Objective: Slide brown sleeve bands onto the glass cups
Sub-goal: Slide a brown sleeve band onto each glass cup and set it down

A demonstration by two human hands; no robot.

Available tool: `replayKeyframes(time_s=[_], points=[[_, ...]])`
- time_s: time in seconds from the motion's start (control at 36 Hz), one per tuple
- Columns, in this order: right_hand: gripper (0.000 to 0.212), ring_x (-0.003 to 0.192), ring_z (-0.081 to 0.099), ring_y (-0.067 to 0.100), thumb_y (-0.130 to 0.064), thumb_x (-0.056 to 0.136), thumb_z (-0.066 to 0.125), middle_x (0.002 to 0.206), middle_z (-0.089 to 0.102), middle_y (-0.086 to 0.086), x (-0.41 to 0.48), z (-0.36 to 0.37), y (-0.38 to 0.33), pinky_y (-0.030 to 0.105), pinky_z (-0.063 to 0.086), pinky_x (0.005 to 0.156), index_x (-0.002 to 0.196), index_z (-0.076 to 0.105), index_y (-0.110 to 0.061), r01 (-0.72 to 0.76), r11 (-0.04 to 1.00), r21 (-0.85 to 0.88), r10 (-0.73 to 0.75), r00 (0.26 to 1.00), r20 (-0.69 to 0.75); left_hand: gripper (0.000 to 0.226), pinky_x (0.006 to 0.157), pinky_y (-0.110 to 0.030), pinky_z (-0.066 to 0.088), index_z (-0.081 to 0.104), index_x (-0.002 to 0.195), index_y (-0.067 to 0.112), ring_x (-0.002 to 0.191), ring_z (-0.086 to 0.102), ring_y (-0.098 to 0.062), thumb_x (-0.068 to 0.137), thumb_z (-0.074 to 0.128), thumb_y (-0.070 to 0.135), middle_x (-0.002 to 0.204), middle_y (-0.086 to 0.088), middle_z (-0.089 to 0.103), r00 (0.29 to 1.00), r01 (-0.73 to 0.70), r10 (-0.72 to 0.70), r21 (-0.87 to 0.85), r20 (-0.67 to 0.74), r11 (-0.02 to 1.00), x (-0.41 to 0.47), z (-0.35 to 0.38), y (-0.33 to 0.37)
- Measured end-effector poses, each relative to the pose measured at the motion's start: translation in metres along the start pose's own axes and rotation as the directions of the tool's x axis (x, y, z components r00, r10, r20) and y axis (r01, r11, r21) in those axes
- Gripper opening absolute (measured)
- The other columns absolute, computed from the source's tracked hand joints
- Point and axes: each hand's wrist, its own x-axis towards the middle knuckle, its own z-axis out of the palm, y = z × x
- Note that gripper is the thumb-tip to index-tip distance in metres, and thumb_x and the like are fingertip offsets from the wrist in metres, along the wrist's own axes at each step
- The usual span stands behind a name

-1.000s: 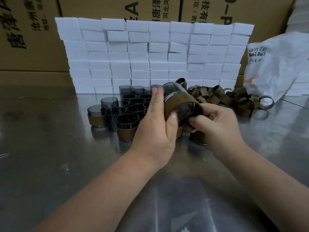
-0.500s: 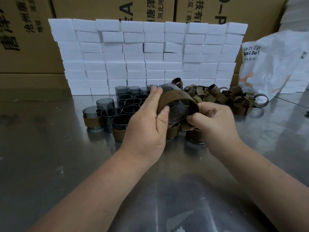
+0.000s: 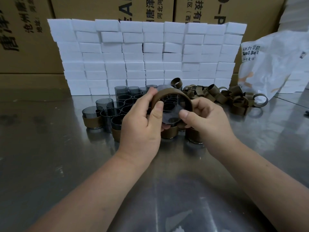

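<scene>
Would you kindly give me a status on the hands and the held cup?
Left hand and right hand both grip glass cup, base toward camera. Brown band round it. Nothing obstructs.

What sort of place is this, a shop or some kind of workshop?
Most likely a warehouse packing bench: printed cardboard cartons behind, a wall of small white boxes, and a steel table with glass cups and loose brown bands.

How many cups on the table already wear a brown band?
4 visible: far-left cup, second cup behind left hand, third cup below held cup, fourth cup under right hand; more may be hidden.
</scene>
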Motion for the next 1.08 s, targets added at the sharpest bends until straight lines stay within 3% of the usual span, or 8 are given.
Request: replayKeyframes(time_s=[0.06,0.14,0.25,0.36,0.44,0.53,0.64,1.08], points=[[0.038,0.076,0.065,0.0,-0.045,0.059,0.069,0.075,0.068,-0.017,0.0006,-0.0009,0.0007,0.016,0.051,0.065,0.091,0.06,-0.026,-0.035,0.999,-0.023,0.036,0.998,0.054,0.039,0.064,-0.018,0.053,0.049,0.123,0.031,0.099,0.063,-0.02,0.086,0.042,0.039,0.122,-0.004,0.059,1.0,0.009,-0.009,-0.033,-0.007,0.999,-0.0001,0.001,0.0002],[0.062,0.101,0.064,0.009,-0.068,0.054,0.065,0.098,0.068,-0.02,0.0005,-0.0018,-0.0001,0.036,0.054,0.086,0.105,0.059,-0.032,-0.087,0.994,-0.06,0.096,0.982,0.161,0.04,0.061,-0.015,0.051,0.049,0.123,0.029,0.096,0.064,-0.017,0.086,0.042,0.039,0.122,-0.003,0.058,1.0,0.02,-0.019,-0.091,0.015,0.996,-0.0021,0.0023,0.0013],[0.095,0.105,0.063,0.023,-0.086,0.043,0.06,0.109,0.068,0.004,-0.0021,0.0007,-0.005,0.053,0.049,0.091,0.115,0.059,-0.023,-0.119,0.992,-0.036,0.124,0.972,0.2,0.031,0.06,-0.016,0.051,0.048,0.115,0.035,0.094,0.064,-0.011,0.088,0.036,0.04,0.114,0.002,0.06,0.998,0.042,-0.034,-0.145,0.056,0.989,-0.0068,0.0037,0.0005],[0.111,0.103,0.064,0.023,-0.084,0.037,0.065,0.109,0.067,0.004,-0.004,0.0021,-0.0061,0.055,0.048,0.09,0.122,0.052,-0.014,-0.124,0.992,-0.019,0.125,0.972,0.199,0.033,0.058,-0.017,0.05,0.047,0.114,0.031,0.091,0.064,-0.01,0.088,0.03,0.042,0.105,0.006,0.062,0.996,0.078,-0.07,-0.177,0.052,0.981,-0.0066,0.0046,-0.0004],[0.109,0.105,0.063,0.025,-0.083,0.036,0.067,0.111,0.065,0.007,-0.004,0.0025,-0.0044,0.053,0.049,0.092,0.12,0.051,-0.014,-0.126,0.992,-0.002,0.123,0.97,0.208,0.047,0.075,-0.03,0.055,0.045,0.125,0.024,0.104,0.061,-0.011,0.086,0.029,0.046,0.116,0.003,0.06,0.989,0.143,-0.128,-0.223,0.079,0.964,-0.0052,0.0042,-0.0004],[0.096,0.106,0.062,0.016,-0.081,0.039,0.068,0.109,0.066,-0.002,-0.0033,0.0027,-0.0025,0.036,0.051,0.091,0.114,0.052,-0.024,-0.114,0.993,0.018,0.107,0.969,0.222,0.06,0.098,-0.046,0.044,0.044,0.132,0.02,0.113,0.057,-0.015,0.082,0.028,0.049,0.12,-0.001,0.061,0.973,0.231,-0.213,-0.279,0.093,0.932,-0.0041,0.0048,0.0014],[0.097,0.116,0.057,0.016,-0.078,0.048,0.068,0.122,0.06,0.001,-0.0029,0.0027,-0.0033,0.036,0.045,0.099,0.124,0.049,-0.021,-0.105,0.994,0.011,0.099,0.961,0.257,0.046,0.069,-0.02,0.049,0.056,0.113,0.028,0.092,0.064,-0.011,0.084,0.026,0.048,0.098,0.005,0.069,0.975,0.215,-0.188,-0.296,0.115,0.931,-0.0028,0.005,0.0017],[0.093,0.121,0.053,0.023,-0.071,0.057,0.068,0.126,0.059,0.008,-0.0041,-0.0002,-0.0065,0.048,0.036,0.107,0.13,0.049,-0.015,-0.109,0.994,0.015,0.1,0.95,0.296,0.033,0.057,-0.019,0.051,0.056,0.095,0.036,0.081,0.066,-0.007,0.083,0.027,0.045,0.085,0.012,0.068,0.982,0.191,-0.189,-0.208,0.03,0.959,-0.0018,0.006,0.0009]])
